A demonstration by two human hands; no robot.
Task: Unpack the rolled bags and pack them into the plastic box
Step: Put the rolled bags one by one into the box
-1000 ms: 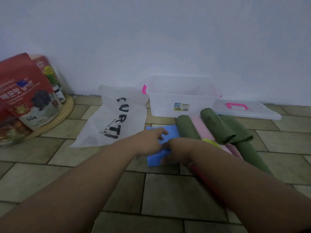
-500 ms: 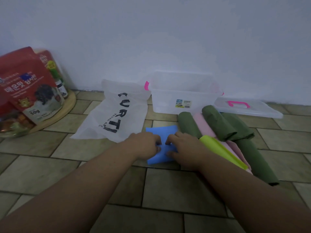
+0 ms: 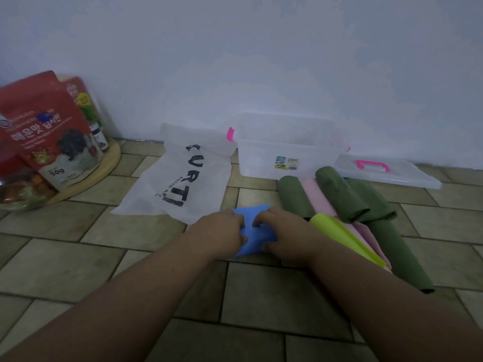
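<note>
A blue bag point(image 3: 254, 232) lies on the tiled floor, partly folded. My left hand point(image 3: 222, 231) grips its left side and my right hand point(image 3: 281, 235) grips its right side, fingers curled over the fabric. To the right lie several rolled bags: dark green rolls point(image 3: 339, 194), a pink roll point(image 3: 317, 195) and a yellow-green roll point(image 3: 345, 237) by my right forearm. The clear plastic box point(image 3: 290, 152) with pink latches stands open against the wall behind them.
The box's clear lid point(image 3: 386, 172) with a pink handle lies at the right of the box. A white printed bag point(image 3: 180, 176) lies flat left of the box. Red snack packets point(image 3: 49, 134) lean on a round wooden tray point(image 3: 96, 171) at far left.
The blue bag has gone from flat to bunched and smaller between my hands. The yellow-green roll, first hidden behind my right arm, has come into view.
</note>
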